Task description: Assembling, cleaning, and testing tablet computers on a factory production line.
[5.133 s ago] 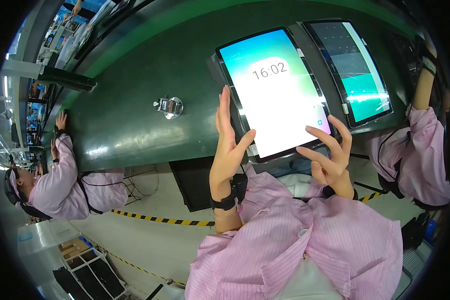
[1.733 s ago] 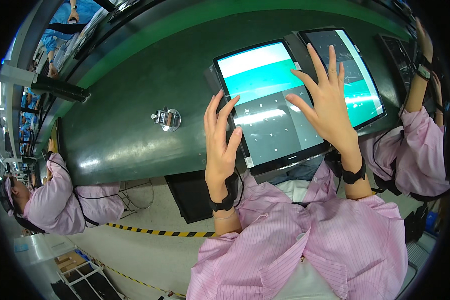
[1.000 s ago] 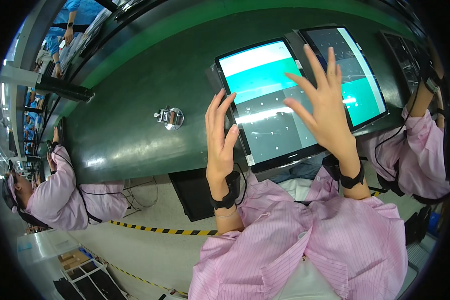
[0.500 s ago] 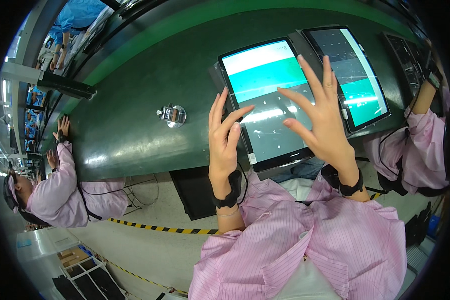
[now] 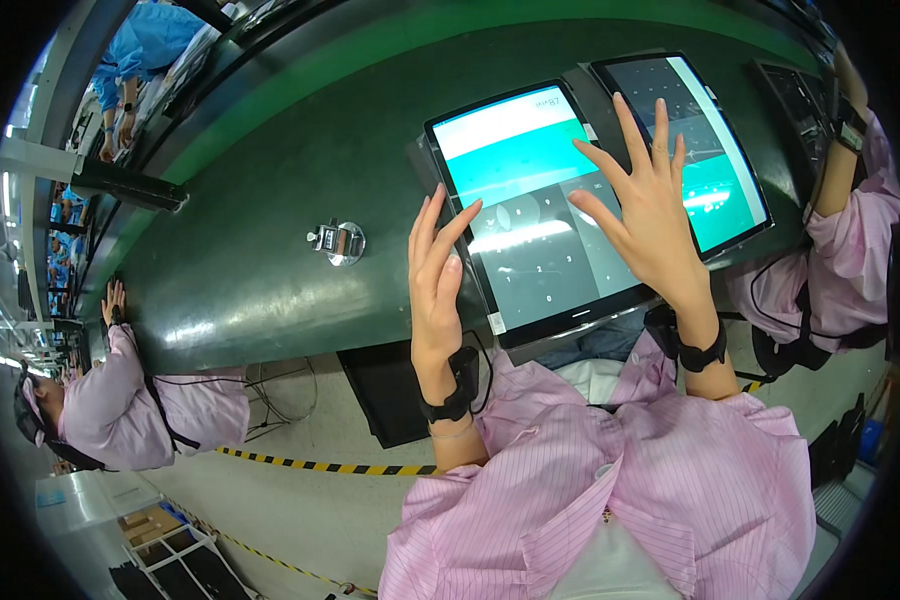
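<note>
A large black-framed tablet (image 5: 515, 150) lies on the green workbench in front of me, its screen lit white, teal and grey with a number keypad. My left hand (image 5: 435, 285) is open at the tablet's left edge. Its index fingertip is over the keypad's left side, where a pale round highlight shows; I cannot tell whether it touches. Over the tablet's right side hovers my right hand (image 5: 655, 225), open, fingers spread and holding nothing. The fingers partly cover a second tablet (image 5: 722, 195) of similar look lying to the right.
A small chrome device (image 5: 340, 242) on a round base, resembling a tally counter, stands left on the workbench (image 5: 260, 210). Another dark tablet (image 5: 792, 110) lies far right beside a co-worker's arm (image 5: 840, 170). A co-worker in pink (image 5: 135, 410) sits at the left.
Both hands have shifted slightly left relative to the tablet's keys, fingers still spread. A round highlight has appeared on the keypad, and the characters at the top of the screen have changed.
</note>
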A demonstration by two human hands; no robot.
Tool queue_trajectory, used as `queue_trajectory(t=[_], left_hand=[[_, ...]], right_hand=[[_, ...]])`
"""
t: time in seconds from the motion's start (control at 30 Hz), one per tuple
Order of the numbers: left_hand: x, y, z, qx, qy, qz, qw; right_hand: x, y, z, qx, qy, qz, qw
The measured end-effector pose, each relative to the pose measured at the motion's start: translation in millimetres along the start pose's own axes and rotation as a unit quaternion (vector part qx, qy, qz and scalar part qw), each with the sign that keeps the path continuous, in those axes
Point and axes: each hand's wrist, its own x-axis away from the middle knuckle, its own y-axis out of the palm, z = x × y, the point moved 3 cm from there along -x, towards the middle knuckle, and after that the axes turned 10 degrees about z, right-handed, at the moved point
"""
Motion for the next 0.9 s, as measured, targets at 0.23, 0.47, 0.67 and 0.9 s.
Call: queue_trajectory(t=[0.23, 0.47, 0.67, 0.9], left_hand=[[0.2, -0.9, 0.9, -0.025, -0.002, 0.004, 1.000], [-0.2, -1.1, 0.1, -0.021, -0.016, 0.010, 1.000], [-2.6, 0.8, -0.6, -0.009, 0.005, 0.007, 1.000], [0.2, 4.0, -4.9, 0.042, -0.026, 0.027, 0.998]], right_hand=[[-5.5, 6.1, -13.8, -0.034, -0.025, -0.037, 0.998], [-6.1, 0.1, 0.1, 0.010, 0.004, -0.008, 1.000], [-9.9, 0.6, -12.3, -0.043, -0.027, -0.005, 0.999], [-6.5, -37.1, 22.7, -0.046, 0.058, 0.046, 0.996]])
